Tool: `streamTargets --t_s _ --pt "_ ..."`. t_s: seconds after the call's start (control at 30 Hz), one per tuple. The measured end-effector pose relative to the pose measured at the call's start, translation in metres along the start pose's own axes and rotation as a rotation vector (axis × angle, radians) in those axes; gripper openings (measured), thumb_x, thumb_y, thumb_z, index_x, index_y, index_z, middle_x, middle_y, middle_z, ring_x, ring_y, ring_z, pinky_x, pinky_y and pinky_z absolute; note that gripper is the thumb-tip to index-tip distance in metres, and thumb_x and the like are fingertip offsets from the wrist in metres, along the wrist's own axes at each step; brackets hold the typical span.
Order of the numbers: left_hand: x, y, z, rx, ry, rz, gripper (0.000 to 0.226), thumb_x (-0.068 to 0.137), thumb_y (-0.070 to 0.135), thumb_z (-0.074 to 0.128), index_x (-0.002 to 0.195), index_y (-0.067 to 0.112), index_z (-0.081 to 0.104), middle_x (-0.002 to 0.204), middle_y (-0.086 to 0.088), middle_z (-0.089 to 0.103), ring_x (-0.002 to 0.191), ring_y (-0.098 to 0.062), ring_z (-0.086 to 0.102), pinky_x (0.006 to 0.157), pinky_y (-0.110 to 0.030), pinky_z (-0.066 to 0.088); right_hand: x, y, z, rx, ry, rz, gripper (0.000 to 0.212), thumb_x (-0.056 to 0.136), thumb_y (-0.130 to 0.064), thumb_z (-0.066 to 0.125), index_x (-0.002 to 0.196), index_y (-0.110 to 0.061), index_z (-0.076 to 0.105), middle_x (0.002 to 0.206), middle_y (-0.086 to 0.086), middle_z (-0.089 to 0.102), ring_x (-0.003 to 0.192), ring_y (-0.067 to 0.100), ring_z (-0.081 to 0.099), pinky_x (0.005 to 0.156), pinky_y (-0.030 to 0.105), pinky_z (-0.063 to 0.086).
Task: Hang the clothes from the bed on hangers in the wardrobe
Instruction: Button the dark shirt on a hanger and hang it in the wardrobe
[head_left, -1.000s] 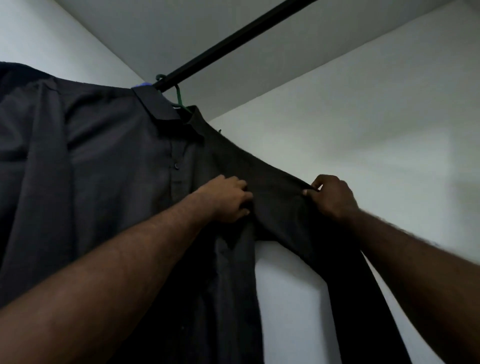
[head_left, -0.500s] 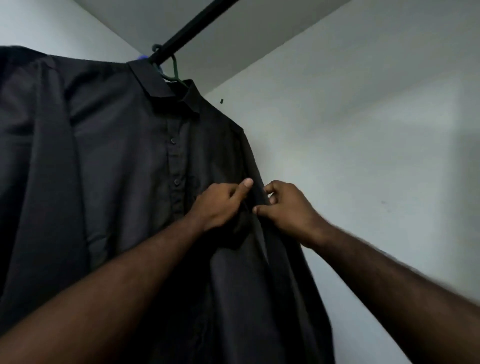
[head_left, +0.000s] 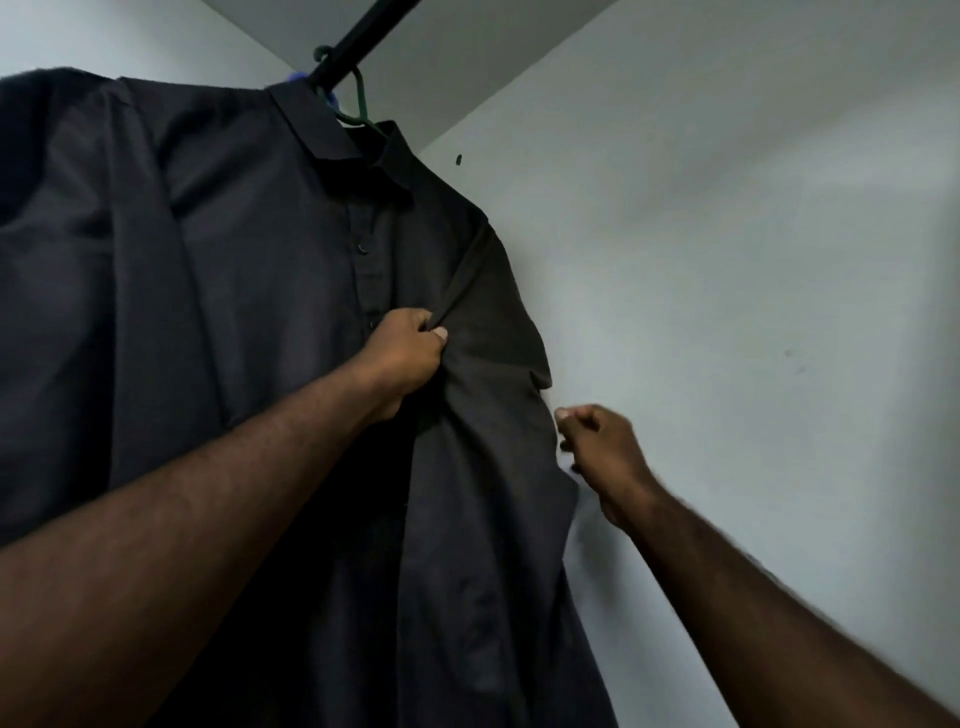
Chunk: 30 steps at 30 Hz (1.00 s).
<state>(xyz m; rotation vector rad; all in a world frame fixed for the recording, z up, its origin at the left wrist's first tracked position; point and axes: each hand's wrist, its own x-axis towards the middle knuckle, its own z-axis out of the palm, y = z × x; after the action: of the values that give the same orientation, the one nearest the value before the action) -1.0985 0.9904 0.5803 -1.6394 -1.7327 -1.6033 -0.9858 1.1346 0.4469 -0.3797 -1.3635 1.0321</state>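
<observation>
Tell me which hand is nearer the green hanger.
Left. The left hand grips the shirt below the green hanger; the right hand sits lower, beside the shirt's edge.

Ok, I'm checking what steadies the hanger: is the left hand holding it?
No, the left hand pinches a fold of the dark shirt, well below the green hanger on the rail.
</observation>
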Motion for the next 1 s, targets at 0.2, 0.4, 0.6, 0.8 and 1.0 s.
streamTargets --t_s 0.2,0.4,0.6,0.8,1.0 --pt "-0.001 -0.009 -0.005 0.081 0.039 0.054 0.023 0.101 0.016 0.047 0.099 0.004 0.066 0.100 -0.015 0.070 0.091 -0.024 0.064 0.092 -0.043 0.053 0.003 0.027 0.014 -0.014 -0.359 0.178 0.011 0.091 -0.007 0.060 0.089 -0.004 0.070 0.081 0.010 0.067 0.069 0.019 0.057 0.054 0.024 0.043" --pt "-0.001 -0.023 -0.014 0.213 0.108 0.096 0.023 0.101 0.020 0.047 0.094 0.009 0.065 0.092 -0.009 0.067 0.087 -0.024 0.062 0.080 -0.034 0.051 0.025 0.061 0.005 -0.305 0.075 0.053 0.027 0.092 -0.029 0.065 0.072 -0.012 0.060 0.074 0.004 0.063 0.075 0.021 0.058 0.066 0.028 0.037" --pt "-0.018 -0.041 -0.018 0.132 0.029 0.047 0.029 0.085 0.035 0.072 0.092 0.007 0.068 0.086 -0.006 0.072 0.078 -0.019 0.067 0.074 -0.034 0.054 0.002 0.086 0.000 -0.141 -0.194 0.085 0.020 0.086 -0.015 0.072 0.100 -0.012 0.057 0.069 0.006 0.059 0.061 0.016 0.055 0.053 0.023 0.042" --pt "-0.062 -0.079 -0.003 0.093 -0.155 -0.128 0.022 0.082 0.018 0.077 0.100 0.007 0.072 0.091 -0.003 0.074 0.082 -0.017 0.071 0.081 -0.034 0.058 -0.028 0.133 -0.029 -0.456 0.021 0.187 0.012 0.081 -0.007 0.063 0.091 -0.015 0.063 0.091 0.003 0.068 0.084 0.021 0.062 0.073 0.030 0.047" --pt "-0.086 -0.117 0.005 0.114 -0.161 -0.187 0.017 0.092 0.024 0.066 0.098 0.009 0.073 0.091 -0.004 0.074 0.084 -0.022 0.070 0.080 -0.040 0.057 -0.077 0.129 -0.019 -0.081 -0.216 0.206 0.027 0.090 -0.040 0.068 0.098 -0.015 0.065 0.093 0.001 0.071 0.088 0.016 0.069 0.073 0.027 0.056"
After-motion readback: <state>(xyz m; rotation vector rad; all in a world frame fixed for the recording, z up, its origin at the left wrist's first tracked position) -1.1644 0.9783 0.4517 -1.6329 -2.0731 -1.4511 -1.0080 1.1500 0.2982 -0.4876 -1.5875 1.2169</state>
